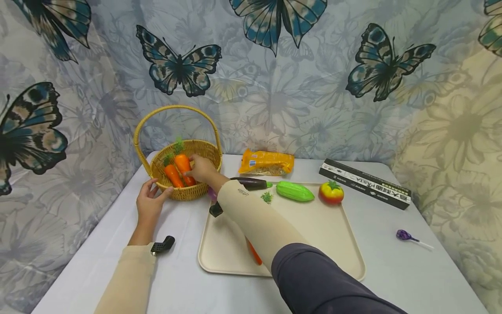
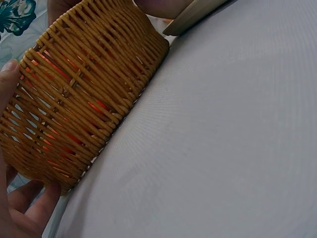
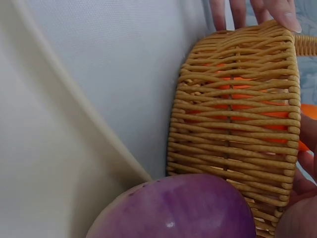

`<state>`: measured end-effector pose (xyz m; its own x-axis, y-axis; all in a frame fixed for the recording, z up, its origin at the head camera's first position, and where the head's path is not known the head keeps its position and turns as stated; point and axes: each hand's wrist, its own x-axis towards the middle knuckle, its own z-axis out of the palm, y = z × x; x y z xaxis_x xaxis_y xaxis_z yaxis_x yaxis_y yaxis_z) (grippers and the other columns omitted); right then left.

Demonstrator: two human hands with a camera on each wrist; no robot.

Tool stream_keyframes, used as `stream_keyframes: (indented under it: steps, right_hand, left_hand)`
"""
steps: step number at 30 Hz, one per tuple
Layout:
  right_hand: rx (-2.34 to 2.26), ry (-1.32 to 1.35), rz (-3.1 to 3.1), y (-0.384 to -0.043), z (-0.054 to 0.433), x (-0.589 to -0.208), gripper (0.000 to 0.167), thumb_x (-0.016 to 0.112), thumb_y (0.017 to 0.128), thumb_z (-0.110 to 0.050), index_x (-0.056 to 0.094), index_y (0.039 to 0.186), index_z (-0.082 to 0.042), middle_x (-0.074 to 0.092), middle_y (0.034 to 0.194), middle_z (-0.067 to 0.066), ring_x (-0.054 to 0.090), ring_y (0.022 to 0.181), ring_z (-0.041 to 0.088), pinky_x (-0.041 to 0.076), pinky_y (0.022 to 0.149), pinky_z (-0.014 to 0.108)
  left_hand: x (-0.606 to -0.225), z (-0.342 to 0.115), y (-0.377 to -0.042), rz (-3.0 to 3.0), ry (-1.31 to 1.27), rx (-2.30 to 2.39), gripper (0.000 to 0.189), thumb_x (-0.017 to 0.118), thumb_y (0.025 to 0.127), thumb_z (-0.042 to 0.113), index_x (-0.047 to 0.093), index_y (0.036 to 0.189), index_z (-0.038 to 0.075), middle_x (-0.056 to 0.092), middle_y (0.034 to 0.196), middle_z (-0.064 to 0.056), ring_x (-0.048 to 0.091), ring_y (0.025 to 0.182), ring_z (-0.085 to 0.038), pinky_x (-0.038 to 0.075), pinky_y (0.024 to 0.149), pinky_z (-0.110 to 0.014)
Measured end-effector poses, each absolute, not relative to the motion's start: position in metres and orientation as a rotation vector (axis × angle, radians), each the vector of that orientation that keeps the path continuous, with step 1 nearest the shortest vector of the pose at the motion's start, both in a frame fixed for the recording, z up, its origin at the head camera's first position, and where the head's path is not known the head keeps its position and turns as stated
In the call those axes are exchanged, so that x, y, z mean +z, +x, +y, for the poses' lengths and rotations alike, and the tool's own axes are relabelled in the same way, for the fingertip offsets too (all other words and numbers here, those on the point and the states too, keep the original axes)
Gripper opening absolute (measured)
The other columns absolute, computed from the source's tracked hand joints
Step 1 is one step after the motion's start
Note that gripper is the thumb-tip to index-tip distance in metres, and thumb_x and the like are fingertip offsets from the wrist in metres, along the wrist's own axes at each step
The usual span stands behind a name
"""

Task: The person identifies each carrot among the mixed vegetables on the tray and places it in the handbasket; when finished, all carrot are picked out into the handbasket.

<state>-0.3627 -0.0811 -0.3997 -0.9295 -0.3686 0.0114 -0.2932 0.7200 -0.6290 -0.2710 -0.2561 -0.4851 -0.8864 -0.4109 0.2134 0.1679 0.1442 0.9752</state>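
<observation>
So, my right hand [image 1: 203, 169] is down in the wicker basket [image 1: 192, 194], pinching a carrot [image 1: 182, 163] — second carrot [image 1: 173, 175] lies just left of it. My left hand [image 1: 150, 203] grips the basket's outside, thumb on the rim — some purple vegetable [image 3: 183, 210] sits near my right wrist.

A left hand [image 3: 260, 10] grips a wicker basket [image 3: 233, 116] at upper right; at right edge, a right hand [image 3: 303, 189] holds an orange object [image 3: 309, 110]. A purple vegetable [image 3: 183, 210] fills bottom centre, a cream tray [image 3: 44, 139] left.
</observation>
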Motion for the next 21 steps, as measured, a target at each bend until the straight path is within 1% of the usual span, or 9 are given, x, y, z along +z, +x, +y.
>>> stream_keyframes:
  steps: [7,12,16,18,21]
  right_hand:
    - [-1.039,-0.572,2.805,-0.360,-0.079,-0.400,0.054,0.075,0.088,-0.027,0.053,0.136,-0.014,0.061,0.093,-0.004,0.058,0.077,0.009,0.049,0.063,0.020]
    - [-1.298,-0.582,2.722,-0.355,-0.067,-0.397,0.050,0.073,0.090,-0.023,0.054,0.135,-0.013,0.061,0.094,-0.004,0.059,0.073,0.009,0.051,0.059,0.020]
    - [-1.469,-0.595,2.658,-0.349,-0.047,-0.393,0.050,0.073,0.090,-0.022,0.054,0.135,-0.012,0.062,0.095,-0.003,0.063,0.070,0.011,0.054,0.058,0.023]
    - [-1.525,-0.610,2.625,-0.346,-0.035,-0.390,0.050,0.073,0.090,-0.021,0.054,0.135,-0.012,0.062,0.096,-0.001,0.064,0.069,0.014,0.055,0.059,0.025]
    - [-1.582,-0.627,2.585,-0.340,-0.017,-0.385,0.049,0.072,0.091,-0.021,0.053,0.135,-0.012,0.061,0.097,-0.001,0.065,0.071,0.017,0.057,0.061,0.026]
  left_hand:
    - [-0.486,-0.258,-0.270,-1.982,0.215,-1.803,0.064,0.082,0.081,0.015,0.050,0.134,0.003,0.032,0.154,-0.008,0.041,0.134,-0.029,0.049,0.095,-0.024]
    - [-0.484,-0.259,-0.269,-1.972,0.242,-1.815,0.065,0.083,0.079,0.016,0.050,0.134,0.002,0.032,0.153,-0.009,0.042,0.134,-0.029,0.049,0.094,-0.023]
    - [-0.482,-0.257,-0.270,-1.975,0.256,-1.819,0.066,0.083,0.079,0.016,0.049,0.134,0.001,0.035,0.152,-0.008,0.042,0.134,-0.029,0.049,0.096,-0.028]
    - [-0.481,-0.256,-0.270,-1.977,0.263,-1.831,0.066,0.083,0.079,0.016,0.049,0.134,0.001,0.034,0.152,-0.007,0.041,0.134,-0.027,0.048,0.099,-0.031]
    - [-0.483,-0.256,-0.270,-1.992,0.263,-1.816,0.068,0.084,0.079,0.019,0.049,0.135,0.002,0.033,0.153,-0.006,0.042,0.134,-0.026,0.046,0.100,-0.035]
